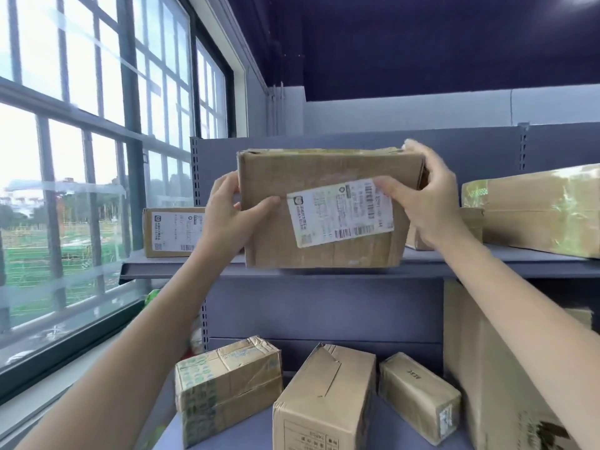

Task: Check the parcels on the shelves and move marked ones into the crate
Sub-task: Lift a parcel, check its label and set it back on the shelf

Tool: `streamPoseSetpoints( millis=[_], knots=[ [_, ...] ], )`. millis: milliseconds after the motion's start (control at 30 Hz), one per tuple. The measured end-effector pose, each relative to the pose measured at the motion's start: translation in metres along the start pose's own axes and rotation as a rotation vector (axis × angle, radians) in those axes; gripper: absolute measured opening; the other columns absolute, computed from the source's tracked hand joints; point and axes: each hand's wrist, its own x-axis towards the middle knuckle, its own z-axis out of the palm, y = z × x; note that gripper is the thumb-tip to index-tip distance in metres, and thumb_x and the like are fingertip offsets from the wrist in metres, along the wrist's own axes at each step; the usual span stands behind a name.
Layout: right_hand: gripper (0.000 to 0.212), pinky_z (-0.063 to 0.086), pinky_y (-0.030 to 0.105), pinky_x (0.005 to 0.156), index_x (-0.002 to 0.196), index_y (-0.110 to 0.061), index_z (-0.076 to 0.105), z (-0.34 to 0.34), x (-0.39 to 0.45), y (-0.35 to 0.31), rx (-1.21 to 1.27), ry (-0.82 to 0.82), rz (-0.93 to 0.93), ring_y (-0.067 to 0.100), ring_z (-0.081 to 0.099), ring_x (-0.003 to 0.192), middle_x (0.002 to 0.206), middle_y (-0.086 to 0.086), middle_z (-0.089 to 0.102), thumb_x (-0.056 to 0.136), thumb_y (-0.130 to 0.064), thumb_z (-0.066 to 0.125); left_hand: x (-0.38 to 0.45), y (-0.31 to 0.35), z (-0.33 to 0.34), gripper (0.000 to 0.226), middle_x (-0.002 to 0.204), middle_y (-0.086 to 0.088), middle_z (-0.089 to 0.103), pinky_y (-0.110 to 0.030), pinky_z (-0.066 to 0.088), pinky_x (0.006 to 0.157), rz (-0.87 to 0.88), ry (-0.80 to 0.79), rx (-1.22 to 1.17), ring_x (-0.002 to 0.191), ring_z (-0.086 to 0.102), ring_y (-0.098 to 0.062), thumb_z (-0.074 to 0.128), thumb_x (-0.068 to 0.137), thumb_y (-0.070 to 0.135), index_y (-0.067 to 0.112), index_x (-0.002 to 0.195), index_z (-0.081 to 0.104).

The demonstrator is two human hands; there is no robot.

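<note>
Step in hand: inspection. 1 parcel [324, 206] is held up at the front edge of the upper shelf [181, 266], between both hands, label side turned toward the camera.

Grip state: left hand [232, 216] is curled round the parcel's left edge, thumb on the front face, fingers behind. Right hand [425, 203] is wrapped over the top right corner, thumb pressed on the shipping label [341, 212]. Both closed on the parcel.

Whether the base is resting on the shelf lip or lifted just clear cannot be told.

Parcel look: plain brown corrugated carton, wider than tall, worn, clear tape across the front and along the top seam, top edge creased. White label stuck slightly crooked on the right half of the front, barcodes and small print on it, blurred and unreadable. No separate mark can be made out on the visible face; other faces are hidden.

Next move, as judged: the remaining faces need to be turned into view before a decision is made. If a mark is found, the parcel goes to the crate, which is not in view, so it must be located first. If not, it is slid back onto the shelf beside the small labelled box [172, 232].

Risk: a 2-handed edge hold on taped card may slip during rotation.
</note>
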Motion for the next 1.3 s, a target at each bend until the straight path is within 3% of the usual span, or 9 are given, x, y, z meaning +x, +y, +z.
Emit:
streamPoseSetpoints(
  millis=[67, 167, 367, 567, 700, 800, 933, 1067, 1300],
  knots=[
    [0.067, 0.051, 0.034, 0.091, 0.135, -0.016, 0.045, 0.001, -0.002, -0.008, 0.068, 0.021, 0.011, 0.01, 0.056, 0.104, 0.102, -0.017, 0.055, 0.076, -0.027, 0.075, -0.004, 0.002, -0.005, 0.032, 0.111, 0.006, 0.063, -0.029, 0.053, 0.082, -0.043, -0.008, -0.099, 0.1, 0.06, -0.005, 0.075, 0.069, 0.034, 0.035, 0.097, 0.059],
    [0.067, 0.051, 0.041, 0.092, 0.134, -0.016, 0.045, 0.004, -0.007, -0.014, 0.085, 0.02, 0.009, 0.015, 0.058, 0.105, 0.1, -0.013, 0.057, 0.075, -0.029, 0.075, -0.013, 0.003, -0.006, 0.024, 0.092, 0.016, 0.066, -0.029, 0.055, 0.079, -0.042, 0.022, -0.185, 0.086, 0.064, -0.001, 0.071, 0.08, 0.019, 0.037, 0.089, 0.058],
    [0.062, 0.051, 0.045, 0.09, 0.131, -0.013, 0.046, 0.008, -0.019, -0.011, 0.071, 0.037, 0.005, 0.017, 0.061, 0.101, 0.095, -0.011, 0.059, 0.078, -0.03, 0.072, -0.021, -0.003, -0.007, 0.023, 0.092, 0.015, 0.066, -0.026, 0.054, 0.075, -0.041, 0.016, -0.24, 0.087, 0.066, -0.003, 0.07, 0.081, 0.014, 0.031, 0.094, 0.059],
    [0.054, 0.051, 0.024, 0.082, 0.131, -0.01, 0.048, 0.007, -0.024, -0.008, 0.031, 0.08, 0.01, -0.002, 0.057, 0.084, 0.088, -0.019, 0.057, 0.082, -0.022, 0.068, -0.021, -0.002, -0.006, 0.062, 0.109, 0.016, 0.052, -0.016, 0.054, 0.066, -0.03, -0.039, -0.282, 0.095, 0.059, -0.001, 0.073, 0.078, 0.013, 0.024, 0.128, 0.038],
    [0.051, 0.053, 0.035, 0.086, 0.128, -0.013, 0.051, -0.001, -0.023, -0.01, 0.027, 0.077, 0.026, 0.006, 0.062, 0.091, 0.09, -0.015, 0.061, 0.081, -0.024, 0.07, -0.015, 0.002, -0.011, 0.071, 0.115, 0.017, 0.051, -0.009, 0.051, 0.064, 0.008, -0.061, -0.258, 0.104, 0.055, -0.001, 0.076, 0.073, 0.011, 0.023, 0.132, 0.038],
    [0.047, 0.055, 0.037, 0.083, 0.123, -0.013, 0.054, -0.007, -0.019, -0.009, 0.069, 0.029, 0.024, 0.013, 0.064, 0.093, 0.09, -0.01, 0.064, 0.08, -0.021, 0.071, -0.008, 0.007, -0.014, 0.068, 0.129, 0.007, 0.047, -0.005, 0.049, 0.073, 0.039, -0.092, -0.22, 0.113, 0.05, -0.002, 0.077, 0.071, 0.012, 0.028, 0.127, 0.043],
    [0.041, 0.055, 0.033, 0.075, 0.119, -0.008, 0.057, -0.014, -0.014, -0.009, 0.075, -0.036, -0.017, 0.014, 0.065, 0.089, 0.086, -0.008, 0.064, 0.081, -0.017, 0.07, -0.009, 0.014, -0.015, 0.06, 0.098, 0.01, 0.06, -0.013, 0.05, 0.068, 0.022, -0.189, -0.11, 0.086, 0.058, -0.001, 0.081, 0.054, 0.029, 0.026, 0.11, 0.059],
    [0.043, 0.053, 0.028, 0.072, 0.119, -0.006, 0.057, -0.014, -0.009, -0.013, 0.058, -0.055, -0.089, 0.007, 0.064, 0.085, 0.087, -0.009, 0.065, 0.08, -0.019, 0.071, -0.013, 0.013, -0.019, 0.044, 0.086, 0.011, 0.065, -0.011, 0.049, 0.063, 0.049, -0.12, -0.082, 0.073, 0.061, 0.006, 0.083, 0.045, 0.035, 0.027, 0.085, 0.066],
    [0.069, 0.036, 0.026, 0.108, 0.141, -0.013, 0.036, -0.006, -0.011, -0.018, 0.025, 0.052, -0.082, 0.012, 0.042, 0.131, 0.143, 0.004, 0.044, 0.082, -0.026, 0.07, -0.03, 0.003, -0.02, 0.027, 0.067, 0.009, 0.059, -0.01, 0.043, 0.048, -0.011, 0.146, -0.2, 0.052, 0.056, 0.006, 0.083, 0.064, 0.008, 0.018, 0.071, 0.059]
  ],
)
